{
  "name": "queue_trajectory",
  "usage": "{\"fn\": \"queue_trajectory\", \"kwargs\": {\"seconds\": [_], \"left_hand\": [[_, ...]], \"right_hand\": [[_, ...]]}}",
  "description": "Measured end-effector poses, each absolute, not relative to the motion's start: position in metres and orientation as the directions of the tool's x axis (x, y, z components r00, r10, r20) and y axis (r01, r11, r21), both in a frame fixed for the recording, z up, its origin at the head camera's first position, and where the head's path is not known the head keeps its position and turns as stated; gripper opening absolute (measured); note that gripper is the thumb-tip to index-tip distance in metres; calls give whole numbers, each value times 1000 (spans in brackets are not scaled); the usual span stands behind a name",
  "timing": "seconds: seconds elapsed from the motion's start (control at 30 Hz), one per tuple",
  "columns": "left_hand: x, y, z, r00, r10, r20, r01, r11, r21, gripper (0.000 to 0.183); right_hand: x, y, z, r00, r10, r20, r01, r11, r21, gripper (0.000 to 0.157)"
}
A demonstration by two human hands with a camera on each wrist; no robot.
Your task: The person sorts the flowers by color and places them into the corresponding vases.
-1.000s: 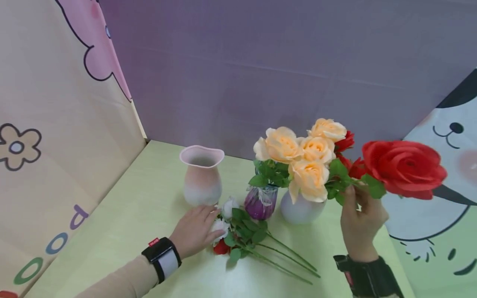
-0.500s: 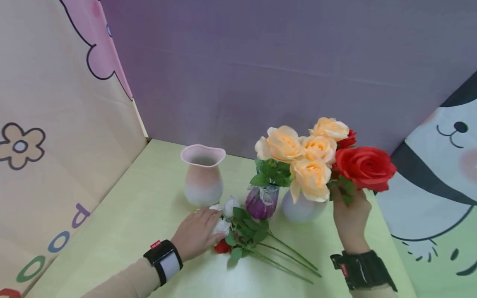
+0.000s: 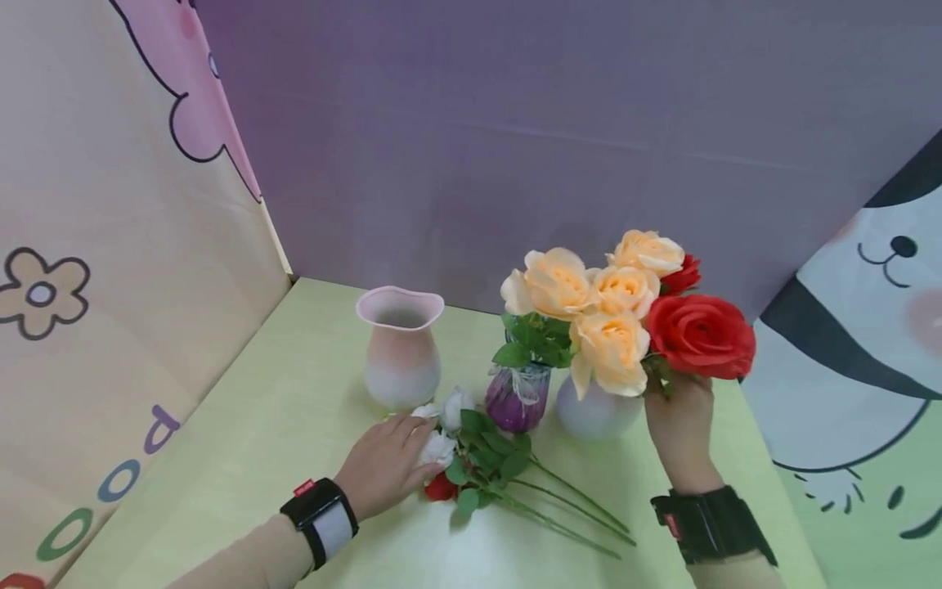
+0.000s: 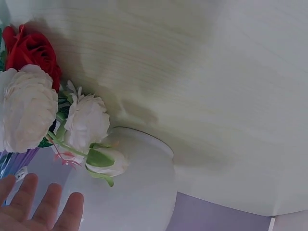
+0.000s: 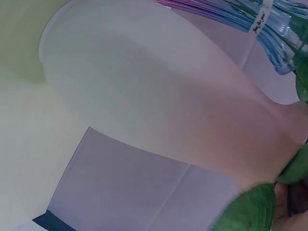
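My right hand [image 3: 680,425] holds a large red rose [image 3: 702,335] just under its bloom, beside the round white vase [image 3: 598,417]. In the right wrist view, my fingers [image 5: 288,219] and green leaves [image 5: 250,211] are close to the mouth of a white vase with a pink neck [image 5: 168,96]. My left hand [image 3: 386,462], fingers straight, lies at the white flowers [image 3: 439,448] on the table. A red bloom [image 3: 440,488] lies under them, with leaves and long stems pointing right. In the left wrist view, my spread fingers [image 4: 50,204] show below the white blooms [image 4: 30,110].
A pink-and-white vase with a wavy rim [image 3: 401,368] stands at the back left. Peach roses [image 3: 614,348] rise over the purple glass vase [image 3: 518,401] and the round vase; another red flower [image 3: 680,276] shows behind them. A purple backdrop [image 3: 471,147] closes off the rear.
My right hand has moved left and slightly down with the red rose, bringing it from the far right to beside the peach roses. The left hand has stayed at the white flowers.
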State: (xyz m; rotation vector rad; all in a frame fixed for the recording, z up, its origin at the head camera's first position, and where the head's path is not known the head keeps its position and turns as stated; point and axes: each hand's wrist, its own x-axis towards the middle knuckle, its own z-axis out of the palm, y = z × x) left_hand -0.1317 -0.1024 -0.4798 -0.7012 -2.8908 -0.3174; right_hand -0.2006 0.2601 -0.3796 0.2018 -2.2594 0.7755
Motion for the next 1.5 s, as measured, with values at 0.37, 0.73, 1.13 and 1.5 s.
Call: {"fn": "queue_trajectory", "kwargs": {"seconds": [0.37, 0.73, 1.13, 1.5], "left_hand": [[-131, -117, -480, -880, 408, 245, 451, 879, 155, 60], [-128, -129, -487, -901, 353, 251, 402, 898, 180, 56], [-123, -134, -489, -918, 323, 230, 361, 920, 153, 63], [-117, -137, -498, -928, 315, 202, 347, 926, 152, 61]], "right_hand": [[-179, 255, -391, -620, 180, 764, -420, 746, -517, 15], [-169, 248, -399, -602, 230, 765, -448, 695, -562, 24], [-157, 225, -417, -620, 108, 778, -570, 620, -540, 28], [-141, 195, -452, -723, -131, 678, -564, 679, -470, 29]]}}
